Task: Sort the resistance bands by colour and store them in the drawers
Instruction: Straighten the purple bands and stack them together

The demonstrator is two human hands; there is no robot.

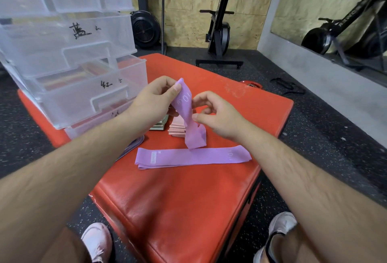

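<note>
In the head view, the left hand (156, 97) pinches the top end of a purple band (186, 114) between thumb and curled fingers. The right hand (217, 116) has its fingers curled, and its thumb and forefinger nip the band's right edge lower down. The band is a soft woven loop with pale print. It hangs twisted, and its lower fold touches a second purple band (192, 157), which lies flat and long on the glossy, creased red mat (188, 210). Just behind them sit a stack of folded pink bands (177, 128) and a greenish stack (160, 125), partly hidden by the left hand. On the mat's left stand 4 clear plastic drawers (69, 53) with moulded handles and handwritten marks. The lower ones are pulled out and hold flat bands.
</note>
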